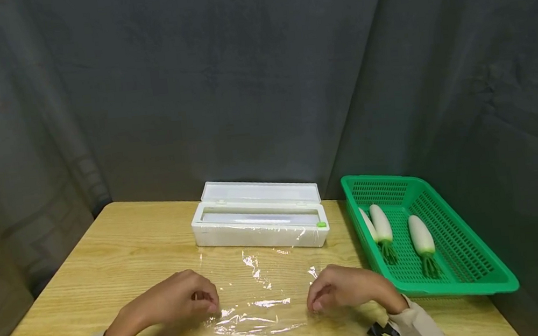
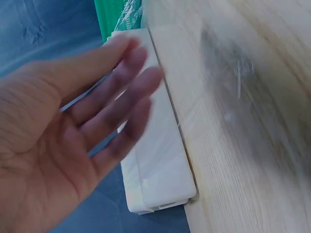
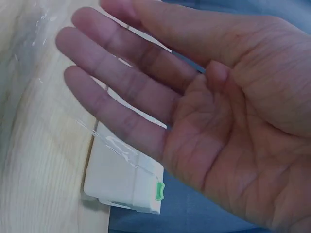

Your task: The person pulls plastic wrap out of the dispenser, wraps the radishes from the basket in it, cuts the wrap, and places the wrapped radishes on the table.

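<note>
A sheet of clear plastic wrap (image 1: 258, 304) stretches over the wooden table, from a white wrap dispenser box (image 1: 256, 238) toward me. At its left near corner my left hand (image 1: 179, 298) pinches the film between thumb and forefinger. My right hand (image 1: 346, 287) pinches the opposite corner, at about the same height. In both wrist views the other fingers are bent loosely and the palms hold nothing. The box's lid (image 1: 261, 191) is tipped back, with a white roll (image 1: 259, 218) inside. A green slider (image 1: 321, 224) sits at the box's right front edge.
On the right stands a green plastic basket (image 1: 457, 231) holding white radishes (image 1: 421, 235) with green stem ends. The wooden table (image 1: 143, 229) runs back to a dark grey curtain (image 1: 222, 86). Dark straps (image 1: 384, 334) show at my sleeves.
</note>
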### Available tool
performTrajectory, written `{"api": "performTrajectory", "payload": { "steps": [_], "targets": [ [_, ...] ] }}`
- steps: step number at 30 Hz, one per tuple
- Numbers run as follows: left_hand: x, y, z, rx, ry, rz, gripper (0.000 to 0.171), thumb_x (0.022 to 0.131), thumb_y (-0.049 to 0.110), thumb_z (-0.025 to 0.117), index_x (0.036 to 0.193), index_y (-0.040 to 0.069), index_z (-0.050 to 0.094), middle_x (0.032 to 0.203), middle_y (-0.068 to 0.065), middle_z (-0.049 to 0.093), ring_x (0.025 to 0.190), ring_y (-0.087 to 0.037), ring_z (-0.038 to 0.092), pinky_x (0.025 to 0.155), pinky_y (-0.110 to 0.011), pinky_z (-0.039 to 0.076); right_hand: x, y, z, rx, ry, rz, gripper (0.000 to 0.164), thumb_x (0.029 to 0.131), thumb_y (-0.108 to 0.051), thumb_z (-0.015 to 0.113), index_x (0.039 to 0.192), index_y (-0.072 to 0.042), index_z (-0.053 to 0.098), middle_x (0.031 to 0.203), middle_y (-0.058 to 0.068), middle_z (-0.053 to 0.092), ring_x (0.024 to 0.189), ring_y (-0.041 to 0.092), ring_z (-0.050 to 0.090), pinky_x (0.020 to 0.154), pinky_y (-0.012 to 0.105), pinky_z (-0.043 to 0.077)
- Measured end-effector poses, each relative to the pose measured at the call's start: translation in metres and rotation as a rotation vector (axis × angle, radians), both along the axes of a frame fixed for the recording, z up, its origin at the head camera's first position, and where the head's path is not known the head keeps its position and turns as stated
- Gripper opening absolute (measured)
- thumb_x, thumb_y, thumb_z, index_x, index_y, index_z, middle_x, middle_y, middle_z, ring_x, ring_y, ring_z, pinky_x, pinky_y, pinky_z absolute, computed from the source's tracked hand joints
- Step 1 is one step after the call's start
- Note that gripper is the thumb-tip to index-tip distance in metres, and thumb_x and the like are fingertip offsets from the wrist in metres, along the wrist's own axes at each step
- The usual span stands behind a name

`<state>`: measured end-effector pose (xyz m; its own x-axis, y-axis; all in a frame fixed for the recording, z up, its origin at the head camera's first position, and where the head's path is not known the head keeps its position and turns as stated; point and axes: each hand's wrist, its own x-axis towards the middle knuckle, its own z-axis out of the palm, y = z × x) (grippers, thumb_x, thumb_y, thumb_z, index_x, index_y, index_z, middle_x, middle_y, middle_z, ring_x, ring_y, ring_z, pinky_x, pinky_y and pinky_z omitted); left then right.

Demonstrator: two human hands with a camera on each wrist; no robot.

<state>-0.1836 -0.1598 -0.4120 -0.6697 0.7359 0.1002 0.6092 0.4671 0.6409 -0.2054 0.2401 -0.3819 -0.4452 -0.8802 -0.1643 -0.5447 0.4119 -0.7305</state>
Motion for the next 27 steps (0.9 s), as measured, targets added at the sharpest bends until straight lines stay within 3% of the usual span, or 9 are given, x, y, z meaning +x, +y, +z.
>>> {"api": "performTrajectory", "payload": {
  "steps": [3,6,10,12,18,22,27],
  "targets": [
    [-0.005,0.000,0.001,0.047,0.096,0.087,0.006,0.098,0.019,0.075,0.094,0.023,0.078,0.089,0.015,0.073,0.079,0.005,0.060,0.068,-0.022,0.053,0.000,0.001,0.004,-0.013,0.071,-0.028,0.013,0.102,-0.009,0.067,0.104,-0.003,0.079,0.098,0.006,0.079,0.087,-0.006,0.063,0.078,0.021,0.057],
    [-0.010,0.001,0.002,0.098,0.135,0.185,0.005,0.098,0.017,0.075,0.101,0.019,0.078,0.097,0.011,0.074,0.083,0.002,0.061,0.070,-0.024,0.054,0.000,0.001,0.005,-0.014,0.112,-0.066,0.014,0.103,-0.013,0.066,0.104,-0.005,0.078,0.097,0.004,0.078,0.084,-0.004,0.062,0.077,0.022,0.057],
    [-0.013,0.003,0.001,0.163,0.201,0.277,0.014,0.097,0.015,0.075,0.111,0.017,0.076,0.108,0.006,0.073,0.089,-0.007,0.064,0.073,-0.027,0.057,0.001,0.000,0.004,-0.027,0.127,-0.114,0.015,0.104,-0.015,0.066,0.105,-0.006,0.078,0.098,0.005,0.078,0.084,-0.002,0.063,0.077,0.023,0.057],
    [-0.016,0.004,-0.001,0.187,0.267,0.313,0.021,0.095,0.013,0.078,0.115,0.018,0.075,0.112,0.004,0.072,0.093,-0.013,0.067,0.075,-0.029,0.058,0.001,0.001,0.005,-0.044,0.152,-0.144,0.015,0.104,-0.013,0.066,0.107,-0.005,0.078,0.101,0.005,0.078,0.087,0.000,0.066,0.079,0.024,0.057],
    [-0.029,0.002,-0.004,0.224,0.424,0.424,0.032,0.090,0.009,0.082,0.121,0.013,0.074,0.120,0.002,0.072,0.105,-0.022,0.070,0.080,-0.039,0.060,0.000,0.004,0.009,-0.097,0.246,-0.344,0.013,0.102,-0.011,0.069,0.109,-0.005,0.078,0.103,0.004,0.077,0.090,0.004,0.067,0.080,0.028,0.058],
    [-0.037,-0.002,-0.006,0.229,0.454,0.475,0.036,0.089,0.006,0.082,0.124,0.008,0.072,0.123,-0.003,0.072,0.109,-0.025,0.070,0.081,-0.044,0.060,-0.001,0.006,0.011,-0.143,0.338,-0.468,0.011,0.099,-0.010,0.071,0.107,-0.007,0.079,0.098,-0.001,0.077,0.086,0.004,0.067,0.077,0.028,0.059],
    [-0.046,-0.007,-0.008,0.251,0.464,0.515,0.036,0.090,0.002,0.081,0.124,0.002,0.070,0.121,-0.010,0.071,0.109,-0.035,0.069,0.082,-0.048,0.061,-0.002,0.010,0.015,-0.190,0.424,-0.573,0.009,0.099,-0.008,0.072,0.105,-0.007,0.078,0.099,0.004,0.078,0.086,0.008,0.070,0.075,0.027,0.059]
  ]
}}
